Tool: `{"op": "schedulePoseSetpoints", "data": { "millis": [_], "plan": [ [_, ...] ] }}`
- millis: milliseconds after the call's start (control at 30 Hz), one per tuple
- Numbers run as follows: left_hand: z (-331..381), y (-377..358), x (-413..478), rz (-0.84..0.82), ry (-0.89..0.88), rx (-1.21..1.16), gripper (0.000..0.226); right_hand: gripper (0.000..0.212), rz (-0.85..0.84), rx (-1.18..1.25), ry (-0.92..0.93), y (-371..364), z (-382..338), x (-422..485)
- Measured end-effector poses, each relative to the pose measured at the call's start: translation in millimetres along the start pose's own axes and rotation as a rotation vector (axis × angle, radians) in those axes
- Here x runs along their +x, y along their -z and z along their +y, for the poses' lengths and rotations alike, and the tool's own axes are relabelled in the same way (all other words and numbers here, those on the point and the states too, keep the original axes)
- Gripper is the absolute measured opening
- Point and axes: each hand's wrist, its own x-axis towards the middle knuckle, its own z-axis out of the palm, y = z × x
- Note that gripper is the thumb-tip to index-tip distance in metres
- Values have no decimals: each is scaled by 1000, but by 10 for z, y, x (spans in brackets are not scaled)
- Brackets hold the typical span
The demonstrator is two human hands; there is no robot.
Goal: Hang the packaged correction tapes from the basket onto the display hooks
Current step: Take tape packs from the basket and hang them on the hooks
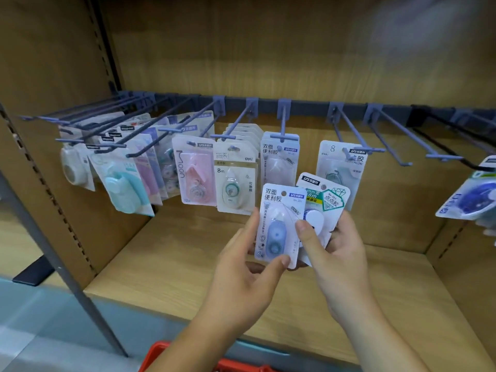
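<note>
My left hand (248, 267) pinches the lower edge of a blue correction tape pack (279, 224), held upright in front of the shelf. My right hand (332, 251) grips a green-labelled tape pack (328, 197) tucked behind it, thumb resting on the blue pack's right edge. Just above hangs a matching pack (279, 157) on a grey display hook (283, 122). The red basket (161, 355) shows at the bottom edge below my arms.
A rail of hooks runs across the wooden back panel. Left hooks carry several tape packs (236, 178). Two grey hooks (397, 140) to the right are bare; a pack (339, 167) hangs between. Blue-printed packs (472, 194) hang at far right. The wooden shelf board (161, 264) lies beneath.
</note>
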Motion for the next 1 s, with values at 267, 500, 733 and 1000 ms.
{"op": "schedulePoseSetpoints", "data": {
  "millis": [267, 500, 733, 1000],
  "plan": [
    [103, -68, 227, 115, -229, 232, 65, 40, 137, -1, 65, 57, -112, 55],
    [86, -207, 420, 228, -303, 183, 69, 38, 148, -35, 131, 8, -207, 146],
    [-11, -198, 453, 287, -397, 216, 64, 41, 142, -53, 130, 27, -187, 185],
    [-11, -139, 497, 286, -327, 304, 65, 38, 117, -54, 136, 22, -181, 181]
  ]
}}
